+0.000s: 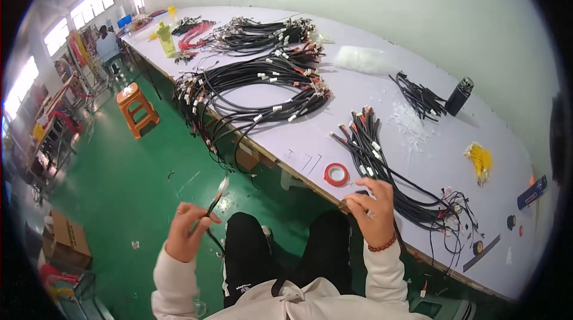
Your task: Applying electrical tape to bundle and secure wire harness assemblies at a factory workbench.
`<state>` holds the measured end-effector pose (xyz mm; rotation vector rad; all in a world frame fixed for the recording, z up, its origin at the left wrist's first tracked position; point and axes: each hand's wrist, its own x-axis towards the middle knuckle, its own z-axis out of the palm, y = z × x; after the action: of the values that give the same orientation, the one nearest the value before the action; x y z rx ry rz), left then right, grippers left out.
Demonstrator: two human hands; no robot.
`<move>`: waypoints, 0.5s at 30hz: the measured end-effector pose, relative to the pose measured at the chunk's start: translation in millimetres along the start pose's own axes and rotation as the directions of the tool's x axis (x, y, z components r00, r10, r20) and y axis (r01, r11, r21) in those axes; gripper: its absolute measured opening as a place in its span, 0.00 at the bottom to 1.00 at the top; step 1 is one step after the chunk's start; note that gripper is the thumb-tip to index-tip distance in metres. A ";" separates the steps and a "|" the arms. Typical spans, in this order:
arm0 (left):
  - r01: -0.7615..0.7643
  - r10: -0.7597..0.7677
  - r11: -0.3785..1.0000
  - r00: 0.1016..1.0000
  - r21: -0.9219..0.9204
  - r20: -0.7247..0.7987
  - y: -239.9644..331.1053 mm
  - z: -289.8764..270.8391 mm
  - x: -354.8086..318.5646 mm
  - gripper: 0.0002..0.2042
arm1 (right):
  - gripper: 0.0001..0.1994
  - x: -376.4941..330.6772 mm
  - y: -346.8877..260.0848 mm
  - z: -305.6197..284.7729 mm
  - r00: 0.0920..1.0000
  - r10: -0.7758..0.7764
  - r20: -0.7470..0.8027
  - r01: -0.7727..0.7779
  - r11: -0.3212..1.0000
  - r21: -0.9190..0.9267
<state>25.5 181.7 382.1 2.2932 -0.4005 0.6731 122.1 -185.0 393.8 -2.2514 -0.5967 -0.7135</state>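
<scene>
Here: my L hand [188, 229] pinching blk cable [216, 197], tip-up, L of red tape roll [327, 175]; R hand [376, 211] nearer roll, grip unclear.

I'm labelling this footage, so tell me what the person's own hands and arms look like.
The left hand and right hand are both ungloved. The long sleeves are off-white. A reddish-brown beaded bracelet circles the right wrist.
</scene>
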 end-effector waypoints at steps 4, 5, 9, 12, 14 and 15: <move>0.337 -0.350 0.877 0.936 -0.342 0.023 14.1 -38.5 43.2 0.12 | 0.04 -19.4 24.9 -6.1 0.992 0.105 -0.071 -0.111 0.990 -0.083; 0.426 -0.438 0.859 0.899 -0.283 0.025 11.2 -44.0 54.7 0.12 | 0.04 -24.1 28.8 -6.1 0.980 0.176 -0.097 -0.181 0.983 -0.039; 0.443 -0.444 0.896 0.896 -0.035 -0.013 -7.0 -50.0 87.7 0.14 | 0.06 -31.1 30.7 -26.3 0.989 0.133 -0.066 -0.141 0.982 -0.125; 0.472 -0.500 0.848 0.863 -0.241 -0.071 -1.6 -67.4 105.1 0.17 | 0.06 -28.0 25.7 -71.9 0.969 0.176 -0.174 -0.204 0.966 -0.156; 0.302 -0.343 0.919 0.929 -0.255 -0.138 12.4 -81.0 134.7 0.16 | 0.06 -28.3 22.3 -100.8 0.949 0.209 -0.236 -0.250 0.955 -0.161; 0.185 -0.226 0.960 0.955 -0.209 -0.190 21.8 -84.6 157.5 0.15 | 0.05 -28.9 21.9 -110.2 0.944 0.219 -0.248 -0.262 0.952 -0.156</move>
<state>114.4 211.5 535.9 2.0238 -0.1147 0.7318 78.5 -285.3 432.4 -2.3161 -0.1414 -0.9173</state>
